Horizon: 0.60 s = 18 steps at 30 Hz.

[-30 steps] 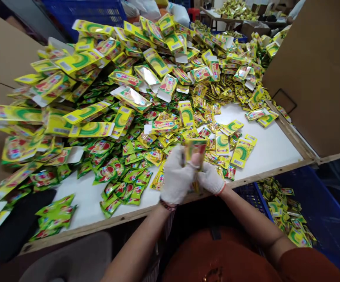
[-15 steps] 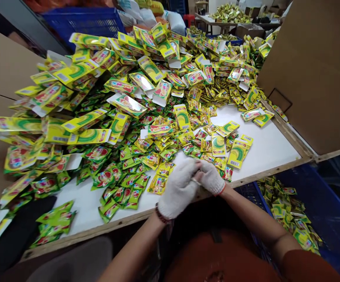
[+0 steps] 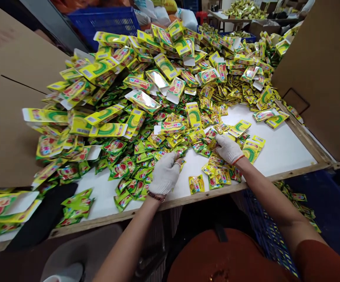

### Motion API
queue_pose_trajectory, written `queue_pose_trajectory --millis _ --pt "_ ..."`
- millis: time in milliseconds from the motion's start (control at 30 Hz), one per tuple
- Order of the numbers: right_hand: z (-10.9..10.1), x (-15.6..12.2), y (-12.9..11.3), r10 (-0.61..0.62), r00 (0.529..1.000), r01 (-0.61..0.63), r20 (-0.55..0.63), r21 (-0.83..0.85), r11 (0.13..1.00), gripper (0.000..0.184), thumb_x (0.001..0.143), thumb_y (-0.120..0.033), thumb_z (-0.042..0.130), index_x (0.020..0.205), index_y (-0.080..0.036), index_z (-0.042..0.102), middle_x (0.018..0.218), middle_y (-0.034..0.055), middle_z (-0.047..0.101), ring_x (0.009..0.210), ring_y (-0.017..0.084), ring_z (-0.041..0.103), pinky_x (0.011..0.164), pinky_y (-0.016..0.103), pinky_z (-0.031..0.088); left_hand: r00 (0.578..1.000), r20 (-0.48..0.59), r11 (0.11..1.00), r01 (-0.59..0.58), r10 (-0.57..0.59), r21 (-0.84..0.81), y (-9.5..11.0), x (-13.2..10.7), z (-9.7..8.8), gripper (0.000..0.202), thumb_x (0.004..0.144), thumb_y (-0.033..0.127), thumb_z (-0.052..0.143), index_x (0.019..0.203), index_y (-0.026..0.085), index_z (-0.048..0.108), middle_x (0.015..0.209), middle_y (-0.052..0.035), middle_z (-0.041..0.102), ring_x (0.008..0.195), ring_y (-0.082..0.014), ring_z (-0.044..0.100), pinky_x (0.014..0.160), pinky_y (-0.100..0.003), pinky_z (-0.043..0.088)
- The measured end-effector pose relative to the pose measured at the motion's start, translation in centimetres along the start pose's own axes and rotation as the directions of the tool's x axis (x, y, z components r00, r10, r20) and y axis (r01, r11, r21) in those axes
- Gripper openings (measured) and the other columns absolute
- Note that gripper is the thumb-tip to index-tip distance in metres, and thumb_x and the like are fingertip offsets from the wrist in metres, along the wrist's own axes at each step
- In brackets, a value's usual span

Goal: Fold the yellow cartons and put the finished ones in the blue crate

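My left hand (image 3: 164,174), in a white knitted glove with bare fingertips, is at the front of the pile with its fingers curled inward. Small green watermelon-print packets (image 3: 133,187) lie beside it; what its fingertips hold, if anything, is hidden. Farther right, my right hand (image 3: 229,149), gloved likewise, pinches a small yellow packet (image 3: 212,144) at its fingertips. Below that hand is a loose group of yellow and green packets (image 3: 221,176). A single yellow packet (image 3: 196,184) rests between the hands near the table edge.
Flat yellow-green boxes (image 3: 143,101) are heaped over packets on the white table (image 3: 290,145). Cardboard walls stand at left (image 3: 8,117) and right (image 3: 319,86). A blue crate (image 3: 328,207) with packets sits below right. A black cloth-like item (image 3: 48,211) lies front left.
My hands, together before, have moved apart: the left to the left, the right up and right onto the packets. A lone yellow packet now shows between them. The view has shifted too.
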State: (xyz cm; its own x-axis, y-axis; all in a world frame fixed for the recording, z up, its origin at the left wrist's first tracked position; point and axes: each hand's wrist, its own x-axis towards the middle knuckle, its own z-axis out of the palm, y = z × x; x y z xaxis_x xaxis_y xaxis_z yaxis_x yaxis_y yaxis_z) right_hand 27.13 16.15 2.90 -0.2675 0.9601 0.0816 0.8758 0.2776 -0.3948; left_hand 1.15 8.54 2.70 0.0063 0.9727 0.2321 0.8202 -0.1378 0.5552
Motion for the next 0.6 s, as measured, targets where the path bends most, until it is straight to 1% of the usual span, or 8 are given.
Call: queue_pose_trajectory --millis 133,200,300,400,433,500,533,600 --pt "-0.2 -0.5 0.4 -0.092 0.988 0.109 -0.121 0.138 0.984 0.015 0.083 -0.020 0.060 0.096 -0.018 0.068 0.094 0.0080 0.065 0.088 0.021 0.056 0.081 0.030 0.043 0.968 0.163 0.972 -0.208 0.189 0.106 3.0 2.3 2.5 0.016 0.086 0.017 0.048 0.089 0.019 0.064 0.095 -0.0097 0.065 0.091 -0.0225 0.060 0.080 -0.032 0.045" --pt "-0.3 -0.6 0.5 -0.094 0.982 0.124 -0.162 0.186 0.975 0.012 0.083 -0.023 0.060 0.091 -0.018 0.068 0.090 0.0071 0.064 0.086 0.021 0.055 0.079 0.030 0.043 0.955 0.202 0.944 -0.258 0.217 0.206 4.2 3.7 3.7 0.016 0.083 0.015 0.051 0.092 0.019 0.064 0.101 -0.0115 0.064 0.096 -0.0249 0.058 0.079 -0.034 0.043" --pt "-0.4 -0.6 0.6 -0.042 0.980 0.103 -0.196 0.312 0.944 0.014 0.084 -0.026 0.057 0.091 -0.018 0.067 0.085 0.0050 0.064 0.080 0.019 0.055 0.076 0.030 0.043 0.968 0.187 0.928 -0.219 0.168 0.302 4.7 5.5 4.8 0.014 0.082 0.016 0.053 0.090 0.019 0.064 0.099 -0.0128 0.063 0.096 -0.0279 0.057 0.077 -0.037 0.041" --pt "-0.3 -0.8 0.4 0.055 0.981 0.046 -0.183 0.506 0.861 0.019 0.085 -0.029 0.056 0.097 -0.017 0.065 0.080 0.0019 0.064 0.070 0.016 0.055 0.070 0.028 0.045 0.983 0.134 0.947 -0.160 0.126 0.279 4.1 6.2 4.6 0.015 0.085 0.018 0.049 0.082 0.019 0.063 0.093 -0.0112 0.064 0.092 -0.0253 0.058 0.077 -0.036 0.042" --pt "-0.3 -0.9 0.3 0.069 0.985 0.037 -0.161 0.579 0.814 0.021 0.085 -0.031 0.057 0.098 -0.017 0.064 0.079 0.0014 0.064 0.068 0.015 0.055 0.068 0.028 0.045 0.989 0.095 0.967 -0.132 0.114 0.220 3.8 6.1 4.3 0.017 0.087 0.021 0.047 0.079 0.019 0.062 0.090 -0.0097 0.064 0.090 -0.0238 0.059 0.077 -0.035 0.042" --pt "-0.6 -1.1 -0.2 0.036 0.995 0.043 -0.093 0.724 0.689 0.026 0.084 -0.039 0.059 0.097 -0.017 0.065 0.080 0.0021 0.065 0.067 0.015 0.056 0.067 0.029 0.047 0.999 0.035 0.999 -0.026 0.027 -0.033 3.4 5.4 3.5 0.023 0.089 0.029 0.046 0.074 0.020 0.060 0.079 -0.0056 0.063 0.081 -0.0203 0.060 0.073 -0.032 0.044" --pt "-0.7 -1.3 -0.6 -0.006 0.998 0.049 -0.058 0.784 0.619 0.029 0.084 -0.043 0.060 0.096 -0.017 0.066 0.082 0.0030 0.066 0.069 0.015 0.058 0.068 0.029 0.048 0.998 0.046 0.977 0.056 -0.047 -0.207 3.4 4.8 3.0 0.024 0.089 0.033 0.046 0.073 0.020 0.060 0.073 -0.0034 0.062 0.074 -0.0186 0.060 0.068 -0.030 0.045" --pt "-1.0 -1.6 -1.6 -0.101 0.995 0.051 0.000 0.862 0.504 0.036 0.083 -0.050 0.062 0.096 -0.017 0.068 0.086 0.0046 0.068 0.077 0.018 0.061 0.072 0.031 0.051 0.971 0.154 0.834 0.234 -0.181 -0.499 3.5 3.7 2.3 0.026 0.086 0.041 0.052 0.076 0.019 0.061 0.062 0.0002 0.058 0.060 -0.0156 0.058 0.058 -0.027 0.045"
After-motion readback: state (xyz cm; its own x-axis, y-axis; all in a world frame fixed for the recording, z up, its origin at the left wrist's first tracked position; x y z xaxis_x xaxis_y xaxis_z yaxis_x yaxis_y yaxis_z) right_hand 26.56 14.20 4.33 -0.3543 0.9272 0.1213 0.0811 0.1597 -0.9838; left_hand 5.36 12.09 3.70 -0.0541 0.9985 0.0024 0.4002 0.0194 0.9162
